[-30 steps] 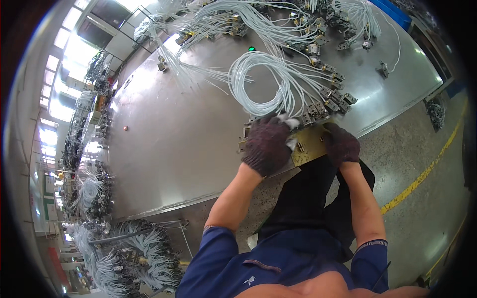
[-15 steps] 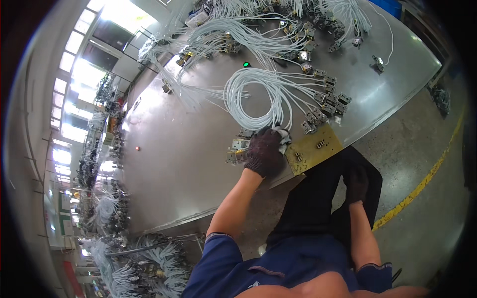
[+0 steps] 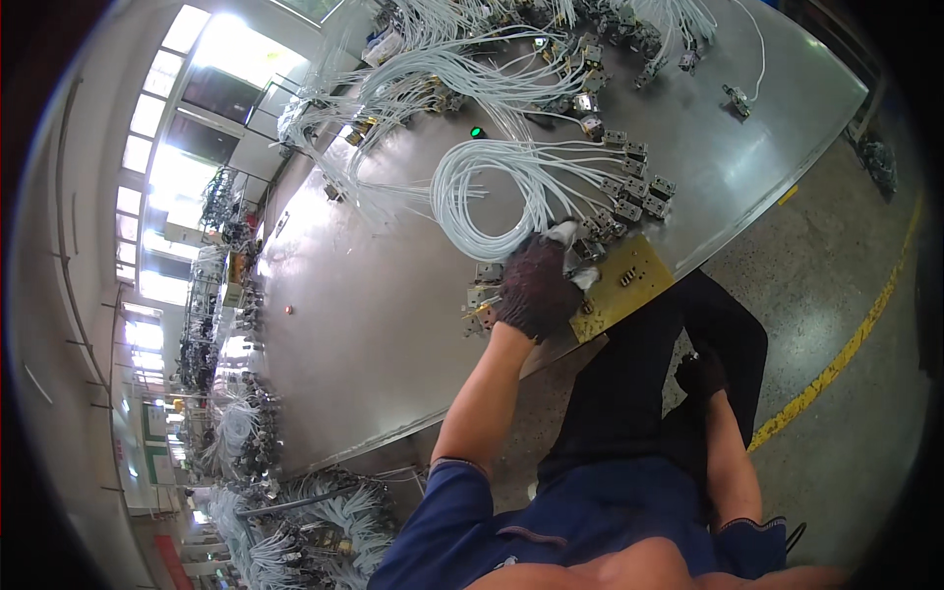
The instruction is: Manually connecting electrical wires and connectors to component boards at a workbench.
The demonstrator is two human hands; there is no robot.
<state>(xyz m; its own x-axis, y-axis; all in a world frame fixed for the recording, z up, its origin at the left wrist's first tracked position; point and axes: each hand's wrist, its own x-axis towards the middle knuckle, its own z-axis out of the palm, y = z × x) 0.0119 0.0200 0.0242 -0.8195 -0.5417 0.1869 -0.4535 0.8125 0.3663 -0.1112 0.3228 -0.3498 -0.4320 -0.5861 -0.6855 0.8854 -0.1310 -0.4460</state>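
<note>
My left hand, in a dark glove with pale fingertips, reaches over the near edge of the metal table. Its thumb and fingers are spread around a small metal connector beside a brass-coloured plate; I see no firm grip. Small metal pins stand on the plate. Beyond my hand lies a coil of white cable, its cables running to several metal connectors. More metal connectors sit left of my wrist. My gloved right hand is closed by my thigh, with a small shiny bit at its fingers.
The metal table carries more bundles of white cable at its far side. A lone connector with one cable lies at the far right. Racks of hanging cables stand on the left. A yellow line marks the floor.
My left hand has moved right, from the coil's near edge to the connectors by the plate, and its fingers have spread. My right hand has curled closed by my thigh. The view has shifted slightly.
</note>
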